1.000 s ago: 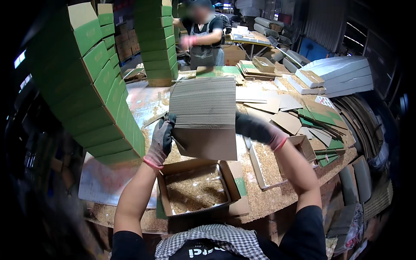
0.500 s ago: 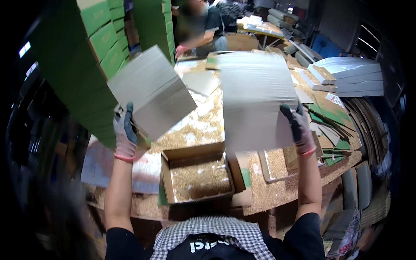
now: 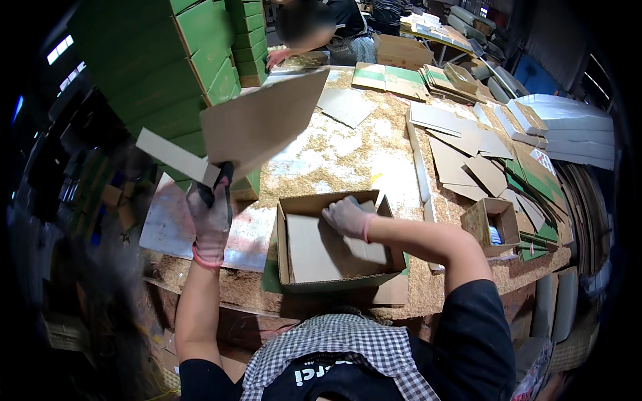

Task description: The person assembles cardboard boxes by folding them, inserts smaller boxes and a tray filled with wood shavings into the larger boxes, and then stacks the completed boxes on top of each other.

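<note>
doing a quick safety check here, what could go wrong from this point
The cardboard sheet raised in the left hand overlaps the green box stack in view and might brush it. Inside the open box, the inner sheet could bend if the right hand presses down.

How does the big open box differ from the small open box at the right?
The big box is larger than the small box. A cardboard sheet lies in the big box; the small box holds something blue and white. The right hand is at the big box; no hand is at the small box. Both are open.
</note>
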A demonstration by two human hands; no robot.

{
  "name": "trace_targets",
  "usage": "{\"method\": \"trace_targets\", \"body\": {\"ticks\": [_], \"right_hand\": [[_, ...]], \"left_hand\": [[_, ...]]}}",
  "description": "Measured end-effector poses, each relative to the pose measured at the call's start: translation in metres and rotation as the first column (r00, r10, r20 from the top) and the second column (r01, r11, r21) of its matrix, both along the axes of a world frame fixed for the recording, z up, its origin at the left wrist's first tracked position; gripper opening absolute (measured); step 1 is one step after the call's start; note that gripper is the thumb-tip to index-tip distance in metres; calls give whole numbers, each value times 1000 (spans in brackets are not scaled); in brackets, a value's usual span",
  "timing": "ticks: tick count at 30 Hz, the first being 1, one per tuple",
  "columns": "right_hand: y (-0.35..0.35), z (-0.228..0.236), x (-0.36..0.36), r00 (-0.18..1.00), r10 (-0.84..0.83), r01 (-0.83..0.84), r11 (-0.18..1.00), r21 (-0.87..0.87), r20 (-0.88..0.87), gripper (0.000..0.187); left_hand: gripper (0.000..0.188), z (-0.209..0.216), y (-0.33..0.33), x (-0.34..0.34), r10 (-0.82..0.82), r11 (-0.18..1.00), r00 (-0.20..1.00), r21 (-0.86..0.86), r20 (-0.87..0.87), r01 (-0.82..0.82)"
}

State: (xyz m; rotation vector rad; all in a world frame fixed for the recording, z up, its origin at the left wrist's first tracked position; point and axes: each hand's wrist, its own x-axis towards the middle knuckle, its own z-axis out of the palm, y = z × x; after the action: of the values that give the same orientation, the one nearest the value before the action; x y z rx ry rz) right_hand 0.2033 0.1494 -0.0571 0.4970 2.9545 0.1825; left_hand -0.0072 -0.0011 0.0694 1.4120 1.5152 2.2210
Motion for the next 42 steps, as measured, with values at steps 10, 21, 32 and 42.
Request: {"method": "trace_targets", "body": {"ticks": [10, 21, 32, 42], "right_hand": [[-48, 46, 39, 975, -21, 165, 738, -655, 222, 66], [18, 102, 167, 111, -808, -242, 543, -804, -579, 49], [-72, 24, 166, 91, -670, 308, 723, -619, -737, 54], [-295, -68, 369, 245, -957, 149, -120, -982, 154, 40]], "left_hand": [[22, -14, 27, 15, 96, 944, 959, -282, -268, -173], [34, -8, 75, 91, -504, 771, 812, -271, 294, 576], [51, -21, 82, 235, -957, 270, 262, -719, -125, 641], [43, -22, 105, 286, -945, -179, 100, -751, 310, 635]]}}
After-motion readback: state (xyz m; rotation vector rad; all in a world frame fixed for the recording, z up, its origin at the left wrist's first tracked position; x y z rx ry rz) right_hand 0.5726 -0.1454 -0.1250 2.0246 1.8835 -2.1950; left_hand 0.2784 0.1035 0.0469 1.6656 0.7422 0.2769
